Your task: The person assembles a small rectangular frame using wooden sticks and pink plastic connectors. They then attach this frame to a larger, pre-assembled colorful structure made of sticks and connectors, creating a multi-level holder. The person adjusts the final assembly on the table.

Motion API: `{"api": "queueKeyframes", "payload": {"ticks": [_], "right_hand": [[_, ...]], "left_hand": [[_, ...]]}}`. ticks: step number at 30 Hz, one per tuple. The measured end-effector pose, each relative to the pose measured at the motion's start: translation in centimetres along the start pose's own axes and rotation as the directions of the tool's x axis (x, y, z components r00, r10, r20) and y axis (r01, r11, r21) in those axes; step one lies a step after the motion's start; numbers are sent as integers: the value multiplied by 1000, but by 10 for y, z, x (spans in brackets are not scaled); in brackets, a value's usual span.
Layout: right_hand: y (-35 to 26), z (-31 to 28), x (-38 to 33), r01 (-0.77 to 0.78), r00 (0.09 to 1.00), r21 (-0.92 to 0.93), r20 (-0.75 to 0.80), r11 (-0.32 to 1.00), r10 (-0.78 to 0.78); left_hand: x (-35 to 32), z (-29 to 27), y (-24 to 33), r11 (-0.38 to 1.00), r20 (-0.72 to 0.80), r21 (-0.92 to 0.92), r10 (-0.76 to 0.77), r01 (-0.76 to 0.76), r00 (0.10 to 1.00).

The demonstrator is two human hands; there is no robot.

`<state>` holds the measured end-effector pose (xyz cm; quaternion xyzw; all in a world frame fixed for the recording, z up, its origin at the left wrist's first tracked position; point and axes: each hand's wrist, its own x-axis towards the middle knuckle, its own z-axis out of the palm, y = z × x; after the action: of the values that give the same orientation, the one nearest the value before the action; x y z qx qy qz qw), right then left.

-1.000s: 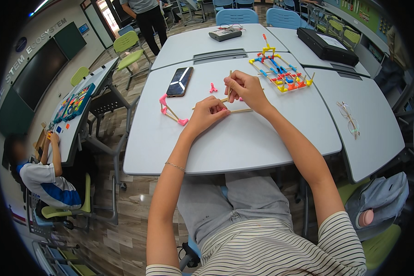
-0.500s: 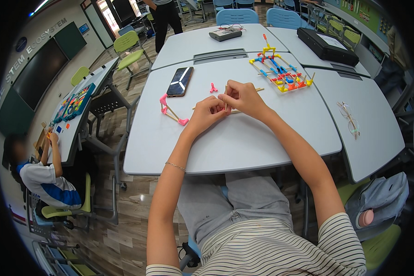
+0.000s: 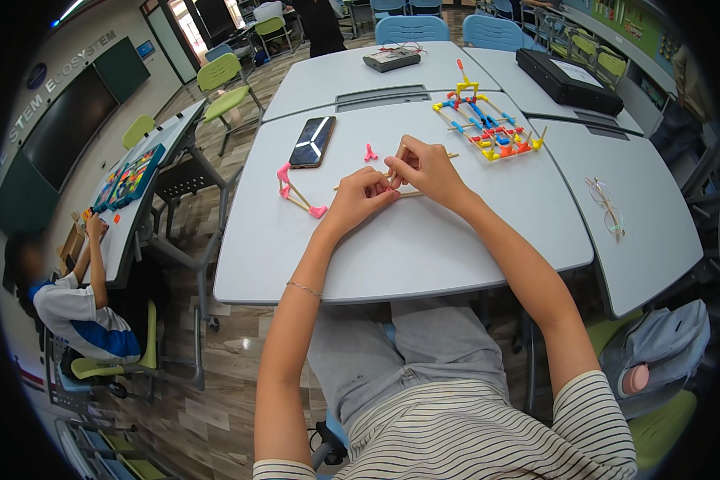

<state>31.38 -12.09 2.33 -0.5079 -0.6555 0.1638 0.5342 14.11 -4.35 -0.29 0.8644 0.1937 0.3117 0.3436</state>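
Over the middle of the white table my two hands meet. My left hand (image 3: 360, 200) is closed, its fingertips pinching a pink connector of which only a sliver shows. My right hand (image 3: 428, 172) pinches a thin wooden stick that stands tilted, its lower end at the left fingertips. More wooden sticks lie under and beside the hands; one stick end (image 3: 454, 155) pokes out right of the right hand. A loose three-armed pink connector (image 3: 370, 152) lies just beyond them. To the left rests a pink-jointed stick frame (image 3: 298, 200).
A phone (image 3: 313, 142) lies at the far left. Beyond my right hand stands a colourful stick model (image 3: 488, 124). Glasses (image 3: 606, 208), a black case (image 3: 570, 84) and a grey device with wires (image 3: 392, 59) lie farther out. A seated person (image 3: 88, 316) works at the left table.
My right hand has shifted slightly, and the stick in it leans more than before. My left hand keeps its place. In the background, a standing person has moved right.
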Motion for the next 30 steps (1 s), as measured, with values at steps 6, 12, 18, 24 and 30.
{"api": "queueKeyframes", "payload": {"ticks": [6, 12, 18, 24, 30], "right_hand": [[-3, 1, -1, 39, 996, -114, 84, 993, -29], [5, 3, -1, 26, 996, -86, 86, 996, -18], [4, 0, -1, 22, 999, 4, -23, 1000, -22], [2, -1, 0, -29, 998, -45, 55, 999, 32], [7, 1, 0, 19, 1000, -21, 8, 1000, -19]], "left_hand": [[0, 1, -1, 1000, -6, -19, 1, -1, 1000], [0, 2, 1, 999, -7, -33, 0, 0, 1000], [0, 1, 0, 1000, 4, -14, -5, 5, 1000], [-1, 0, -2, 1000, 1, -24, -8, 8, 1000], [0, 1, 0, 1000, 3, -19, -15, 15, 1000]]}}
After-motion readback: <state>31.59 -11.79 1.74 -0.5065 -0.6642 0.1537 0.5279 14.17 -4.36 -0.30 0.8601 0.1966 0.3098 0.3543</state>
